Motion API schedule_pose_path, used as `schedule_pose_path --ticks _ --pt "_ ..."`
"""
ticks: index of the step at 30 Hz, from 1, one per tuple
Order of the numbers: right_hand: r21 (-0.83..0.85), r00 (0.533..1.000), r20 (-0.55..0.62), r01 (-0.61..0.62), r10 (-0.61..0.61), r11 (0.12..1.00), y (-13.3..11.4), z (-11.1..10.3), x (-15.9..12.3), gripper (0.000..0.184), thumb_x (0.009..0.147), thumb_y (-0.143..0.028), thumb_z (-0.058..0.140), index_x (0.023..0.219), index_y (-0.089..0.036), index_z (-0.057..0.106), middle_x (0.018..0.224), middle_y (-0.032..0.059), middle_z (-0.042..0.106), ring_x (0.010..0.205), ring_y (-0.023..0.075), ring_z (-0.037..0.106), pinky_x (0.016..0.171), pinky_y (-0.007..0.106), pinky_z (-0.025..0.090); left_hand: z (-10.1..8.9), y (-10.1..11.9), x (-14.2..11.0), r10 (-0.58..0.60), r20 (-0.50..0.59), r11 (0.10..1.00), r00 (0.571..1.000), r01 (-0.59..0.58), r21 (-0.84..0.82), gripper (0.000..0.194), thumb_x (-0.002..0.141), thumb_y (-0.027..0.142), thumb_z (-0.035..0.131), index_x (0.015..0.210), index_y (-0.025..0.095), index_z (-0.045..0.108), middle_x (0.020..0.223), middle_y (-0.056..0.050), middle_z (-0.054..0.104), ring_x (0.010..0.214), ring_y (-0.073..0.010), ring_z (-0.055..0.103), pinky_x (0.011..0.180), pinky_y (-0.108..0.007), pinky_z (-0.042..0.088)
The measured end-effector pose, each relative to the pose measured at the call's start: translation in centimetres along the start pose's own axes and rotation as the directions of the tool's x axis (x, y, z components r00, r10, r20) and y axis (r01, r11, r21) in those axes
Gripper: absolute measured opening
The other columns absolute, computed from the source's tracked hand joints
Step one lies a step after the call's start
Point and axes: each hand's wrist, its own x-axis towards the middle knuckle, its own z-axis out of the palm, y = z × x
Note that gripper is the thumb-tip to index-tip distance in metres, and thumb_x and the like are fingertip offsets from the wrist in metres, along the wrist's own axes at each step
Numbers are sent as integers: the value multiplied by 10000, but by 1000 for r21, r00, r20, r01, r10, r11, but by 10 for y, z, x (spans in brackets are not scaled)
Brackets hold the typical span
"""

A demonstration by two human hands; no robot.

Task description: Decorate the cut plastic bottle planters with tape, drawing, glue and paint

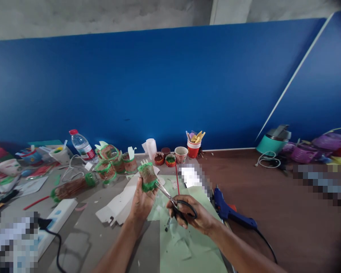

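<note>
My left hand (pixel 143 199) is closed around a small brown-painted cup (pixel 148 174) with ragged green edging at top and bottom; pale strips stick up from its rim. In my right hand (pixel 194 216) is a pair of scissors (pixel 184 208) with black handles, fingers in the loops. The blades reach left to the lower green edge of the cup; whether they grip it I cannot tell. Under my hands lies a pale green sheet (pixel 193 242), with a dark-tipped brush (pixel 168 224) on it. White cut paper (pixel 119 204) lies to the left.
Similar brown and green cups (pixel 106 170) stand left, near a water bottle (pixel 81 144). Paint cups (pixel 170 160) and a red cup of plastic cutlery (pixel 193 148) stand behind. A blue glue gun (pixel 233 212) lies right; a power strip (pixel 57 223) lies left. A blue partition (pixel 159 87) rises behind.
</note>
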Motion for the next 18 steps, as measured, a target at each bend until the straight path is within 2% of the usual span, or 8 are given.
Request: schedule_pose_path --ticks 6,12,18 --pt "-10 1000 11 23 -23 1000 0 2 -2 556 659 -583 794 953 -120 706 789 34 627 440 40 474 413 188 312 5 -2 -4 1 23 1000 1000 -2 7 373 801 466 695 1055 193 689 938 -50 762 830 -213 706 800 -332 535" --pt "-56 998 10 62 -62 996 1 5 -2 577 676 -608 776 978 -123 698 824 39 624 447 36 486 430 188 317 13 -4 -7 -14 -12 1000 1000 14 -11 291 821 438 677 962 185 708 883 -49 762 804 -200 702 830 -341 542" --pt "-52 998 2 67 -67 996 14 7 1 528 685 -576 786 949 -128 691 824 28 625 433 34 501 415 182 312 11 -3 -6 -38 -28 999 999 39 17 322 815 437 679 993 169 689 853 -61 739 788 -207 688 826 -349 543"
